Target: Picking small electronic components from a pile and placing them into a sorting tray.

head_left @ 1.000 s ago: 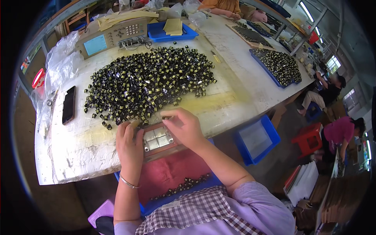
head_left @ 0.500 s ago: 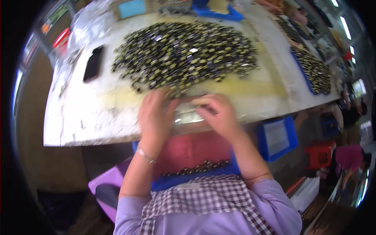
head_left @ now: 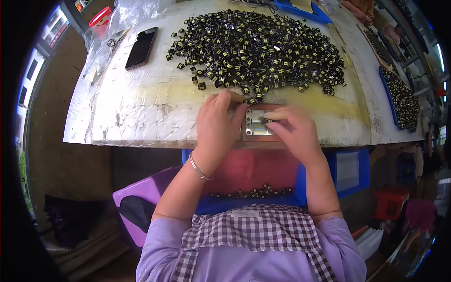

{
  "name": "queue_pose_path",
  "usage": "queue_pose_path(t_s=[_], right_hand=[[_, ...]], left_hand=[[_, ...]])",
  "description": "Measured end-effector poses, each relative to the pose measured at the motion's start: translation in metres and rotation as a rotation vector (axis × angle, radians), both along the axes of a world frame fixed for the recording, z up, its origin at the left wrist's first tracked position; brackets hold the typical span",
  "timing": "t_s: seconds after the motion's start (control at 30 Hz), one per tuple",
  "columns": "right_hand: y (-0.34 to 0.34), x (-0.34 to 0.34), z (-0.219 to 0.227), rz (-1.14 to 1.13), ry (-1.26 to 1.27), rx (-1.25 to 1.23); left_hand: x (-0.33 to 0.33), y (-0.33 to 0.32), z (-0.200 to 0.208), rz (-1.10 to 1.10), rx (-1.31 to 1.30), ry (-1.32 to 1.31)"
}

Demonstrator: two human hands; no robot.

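Observation:
A small metal jig with parallel slots [head_left: 256, 129] lies at the table's front edge on a reddish-brown base. Over its right side my right hand [head_left: 298, 134] pinches a small dark part, held against the slots between thumb and forefinger. My left hand [head_left: 216, 124] is at the jig's left edge with fingers curled together. Its fingertips come close to a small black-and-yellow part [head_left: 252, 100] just behind the jig; what they grip, if anything, is hidden. Behind both hands spreads a big heap of similar black-and-yellow parts [head_left: 258, 49].
A phone [head_left: 142, 48] lies to the left of the heap, near clear plastic bags and a red-rimmed bucket [head_left: 100, 18]. Below the table edge, a blue bin [head_left: 300, 188] holds more parts. A blue tray of parts [head_left: 399, 101] sits at right; another person's hands show far right.
The view has shifted, so the table sits further right and higher. My right thumb and forefinger have come down onto the jig; my left hand stays beside it.

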State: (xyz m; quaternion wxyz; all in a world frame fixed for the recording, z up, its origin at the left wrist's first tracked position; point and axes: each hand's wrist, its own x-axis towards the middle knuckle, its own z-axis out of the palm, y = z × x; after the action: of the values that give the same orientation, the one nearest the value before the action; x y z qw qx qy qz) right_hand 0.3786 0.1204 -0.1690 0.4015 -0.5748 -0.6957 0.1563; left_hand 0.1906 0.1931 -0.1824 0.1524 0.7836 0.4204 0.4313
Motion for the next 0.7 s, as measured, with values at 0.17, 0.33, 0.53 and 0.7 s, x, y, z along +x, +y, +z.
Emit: queue_pose_path(t_s=[0.17,0.33,0.53,0.7], right_hand=[[0.005,-0.001,0.001,0.032,-0.021,0.1],[0.006,0.001,0.001,0.025,-0.007,0.113],[0.021,-0.013,0.021,-0.022,-0.01,-0.036],[0.037,-0.025,0.002,-0.01,-0.438,0.327]], left_hand=[[-0.003,-0.004,0.001,0.034,-0.032,-0.076],[-0.015,-0.001,0.002,0.043,0.064,0.048],[-0.013,-0.003,0.0,0.012,0.032,-0.064],[-0.019,-0.003,-0.007,0.023,0.017,-0.176]])
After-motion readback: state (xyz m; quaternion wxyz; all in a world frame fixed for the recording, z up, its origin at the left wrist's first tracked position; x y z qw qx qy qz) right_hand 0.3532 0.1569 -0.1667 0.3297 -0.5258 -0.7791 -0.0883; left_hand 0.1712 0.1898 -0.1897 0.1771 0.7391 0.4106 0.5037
